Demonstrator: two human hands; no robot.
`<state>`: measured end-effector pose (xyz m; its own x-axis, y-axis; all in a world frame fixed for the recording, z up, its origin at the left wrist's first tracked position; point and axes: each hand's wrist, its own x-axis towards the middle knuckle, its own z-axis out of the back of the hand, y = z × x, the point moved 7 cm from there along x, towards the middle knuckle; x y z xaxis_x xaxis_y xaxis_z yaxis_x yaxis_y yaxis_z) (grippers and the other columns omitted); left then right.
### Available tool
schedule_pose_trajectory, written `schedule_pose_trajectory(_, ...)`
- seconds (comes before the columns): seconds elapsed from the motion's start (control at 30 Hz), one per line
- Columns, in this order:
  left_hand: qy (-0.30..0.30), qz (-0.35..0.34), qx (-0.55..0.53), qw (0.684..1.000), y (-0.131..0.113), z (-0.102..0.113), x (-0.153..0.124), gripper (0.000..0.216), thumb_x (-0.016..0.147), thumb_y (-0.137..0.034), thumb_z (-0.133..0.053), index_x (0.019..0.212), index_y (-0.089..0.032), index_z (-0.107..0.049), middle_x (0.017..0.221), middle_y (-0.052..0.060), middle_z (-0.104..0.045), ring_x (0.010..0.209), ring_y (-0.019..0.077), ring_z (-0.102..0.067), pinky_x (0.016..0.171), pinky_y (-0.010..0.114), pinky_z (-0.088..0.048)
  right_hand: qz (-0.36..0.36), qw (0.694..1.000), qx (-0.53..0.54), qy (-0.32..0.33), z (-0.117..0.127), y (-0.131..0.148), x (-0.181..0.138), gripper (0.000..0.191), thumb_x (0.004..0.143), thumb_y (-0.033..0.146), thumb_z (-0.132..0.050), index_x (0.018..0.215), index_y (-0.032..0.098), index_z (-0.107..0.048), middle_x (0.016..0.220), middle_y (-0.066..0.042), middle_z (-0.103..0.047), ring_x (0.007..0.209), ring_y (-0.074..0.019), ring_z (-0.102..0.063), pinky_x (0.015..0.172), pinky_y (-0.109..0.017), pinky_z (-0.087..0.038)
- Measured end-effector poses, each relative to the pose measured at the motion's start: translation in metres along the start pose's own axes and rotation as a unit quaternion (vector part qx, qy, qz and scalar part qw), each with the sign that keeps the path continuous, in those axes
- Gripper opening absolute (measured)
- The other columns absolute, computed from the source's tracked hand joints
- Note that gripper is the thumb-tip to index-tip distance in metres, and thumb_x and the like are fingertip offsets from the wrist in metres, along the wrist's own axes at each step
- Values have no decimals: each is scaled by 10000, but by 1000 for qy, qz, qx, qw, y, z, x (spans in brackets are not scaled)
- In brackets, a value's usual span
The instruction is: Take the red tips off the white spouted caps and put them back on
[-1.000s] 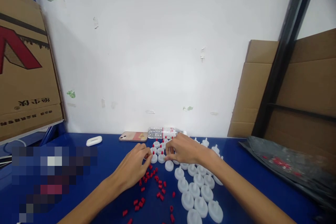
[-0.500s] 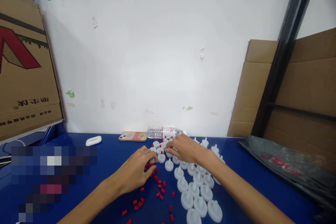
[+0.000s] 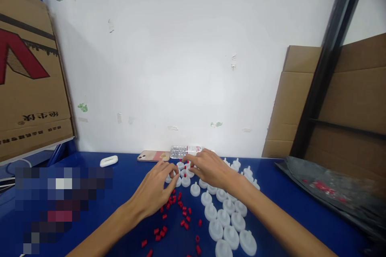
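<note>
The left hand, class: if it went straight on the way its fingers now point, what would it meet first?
The left hand would probably meet the cluster of red-tipped white pieces just ahead. Depth is unclear, so it might pass above them toward the right hand.

Blue table (image 3: 120, 182): white lids (image 3: 231, 238), red caps (image 3: 144, 243)

Head-worn view, facing forward and down, blue table (image 3: 126, 174) near, white wall (image 3: 175, 56) beyond
</note>
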<state>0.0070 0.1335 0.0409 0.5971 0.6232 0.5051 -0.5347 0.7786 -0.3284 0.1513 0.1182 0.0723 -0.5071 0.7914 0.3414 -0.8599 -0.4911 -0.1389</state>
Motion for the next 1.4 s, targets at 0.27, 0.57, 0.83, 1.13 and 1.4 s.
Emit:
schedule_pose_trajectory(0.27, 16, -8, 11, 1000, -3, -9, -2, 169, 945, -366, -578, 877, -221, -632, 856, 30, -653, 843, 243, -591, 772, 363, -448, 61, 992, 95, -48, 24, 38, -1, 388, 938, 221, -624, 1306, 229, -502, 868, -22, -718, 872, -209, -650, 867, -364, -443)
schedule_pose_trajectory(0.57, -2, -8, -30, 1000, -11, -2, -2, 274, 1010, -325, -421, 848, -214, -613, 895, 45, -683, 851, 236, -603, 807, 368, -431, 57, 984, 159, -51, 39, 47, -5, 267, 1052, 279, -401, 1282, 226, -524, 977, -44, -713, 956, -201, -631, 917, -368, -437)
schedule_pose_trajectory(0.83, -76, 34, -99, 992, -3, 16, -3, 355, 1038, -413, -395, 815, -210, -583, 802, -1, -636, 758, 191, -566, 728, 306, -392, 47, 987, 139, -59, 34, 37, -4, 446, 921, 416, -667, 1297, 218, -531, 1193, -74, -689, 1086, -244, -627, 889, -367, -458)
schedule_pose_trajectory(1.13, -72, 47, -210, 974, -8, 14, -2, 408, 1011, -466, -392, 719, -200, -497, 690, -17, -502, 658, 161, -439, 622, 272, -359, 149, 983, 21, -102, 34, 44, 0, 272, 972, 289, -621, 1225, 202, -570, 1045, -48, -743, 917, -194, -669, 933, -364, -383)
schedule_pose_trajectory(1.4, -98, 170, -398, 896, 18, 10, -2, 508, 940, -597, -403, 621, -242, -230, 601, -73, -179, 530, 110, -144, 471, 259, -158, 59, 984, -92, -144, 39, -6, 2, 201, 983, 156, -541, 1171, 178, -609, 1032, -68, -750, 874, -200, -672, 1006, -411, -331)
